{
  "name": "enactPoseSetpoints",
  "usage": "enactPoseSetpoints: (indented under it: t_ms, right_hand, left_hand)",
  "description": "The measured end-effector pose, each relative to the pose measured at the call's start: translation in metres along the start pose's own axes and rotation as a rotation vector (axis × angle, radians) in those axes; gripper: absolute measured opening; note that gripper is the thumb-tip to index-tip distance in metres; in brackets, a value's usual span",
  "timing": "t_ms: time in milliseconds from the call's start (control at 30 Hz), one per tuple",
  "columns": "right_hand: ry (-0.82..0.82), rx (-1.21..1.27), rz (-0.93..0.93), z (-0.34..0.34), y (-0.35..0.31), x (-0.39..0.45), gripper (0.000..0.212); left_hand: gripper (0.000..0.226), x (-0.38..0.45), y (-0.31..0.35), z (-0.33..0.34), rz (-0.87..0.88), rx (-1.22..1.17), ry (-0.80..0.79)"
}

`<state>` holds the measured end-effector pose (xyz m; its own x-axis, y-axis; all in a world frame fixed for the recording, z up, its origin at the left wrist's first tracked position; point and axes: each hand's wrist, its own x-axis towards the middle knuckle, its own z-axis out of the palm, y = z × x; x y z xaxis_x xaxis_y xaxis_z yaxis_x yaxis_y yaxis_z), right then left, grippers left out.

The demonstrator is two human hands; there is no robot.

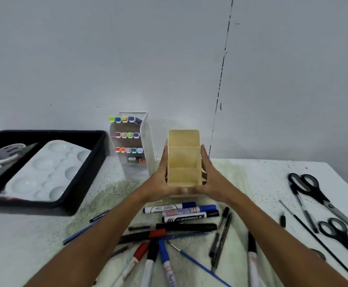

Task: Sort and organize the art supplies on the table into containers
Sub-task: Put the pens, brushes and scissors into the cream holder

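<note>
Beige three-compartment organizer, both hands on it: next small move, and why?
Probably free one hand and pick up a whiteboard marker. The beige three-compartment organizer stands upright with its compartments empty, the left hand and right hand grip its sides, and loose markers lie just in front.

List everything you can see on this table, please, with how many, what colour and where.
organiser: one, tan, three empty compartments, table middle, held between both hands
marker rack: one, clear, tiers of many-coloured markers, left of the organiser
tray: one, black, far left
palette: one, white, in the tray
tape rolls: two, white, tray's left end
markers and pens: a loose pile, too overlapped to count, blue, black and red, in front of the organiser
scissors: two pairs, black handles, right edge
left hand: on the organiser's left side
right hand: on its right side
</note>
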<state>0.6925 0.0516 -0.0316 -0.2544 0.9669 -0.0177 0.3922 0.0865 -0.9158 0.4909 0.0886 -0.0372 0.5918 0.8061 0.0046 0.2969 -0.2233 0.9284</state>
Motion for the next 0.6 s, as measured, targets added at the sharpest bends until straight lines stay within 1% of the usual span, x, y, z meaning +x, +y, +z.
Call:
enactPoseSetpoints:
  t_ms: [67,133,367,500,567,600]
  right_hand:
    - [-0.002,0.006,0.027,0.003,-0.002,0.003,0.131]
    - [0.017,0.015,0.041,0.006,-0.001,0.005,0.13]
    - [0.083,0.03,0.056,0.01,-0.002,0.018,0.127]
    - [0.155,-0.021,0.117,0.015,-0.014,0.014,0.118]
    - [0.27,-0.128,0.142,0.023,-0.018,-0.001,0.106]
    - [0.336,-0.202,0.121,0.029,-0.017,-0.014,0.099]
  left_hand:
    - [0.135,-0.003,0.0,-0.012,-0.052,0.006,-0.021]
    - [0.133,-0.002,0.001,-0.019,-0.092,-0.014,-0.02]
    - [0.122,0.01,-0.004,-0.023,-0.105,0.005,0.035]
    - [0.109,0.005,-0.001,-0.015,-0.133,0.085,0.151]
    - [0.098,-0.009,0.0,-0.008,-0.186,0.217,0.242]
    - [0.092,-0.022,-0.001,-0.003,-0.206,0.314,0.295]
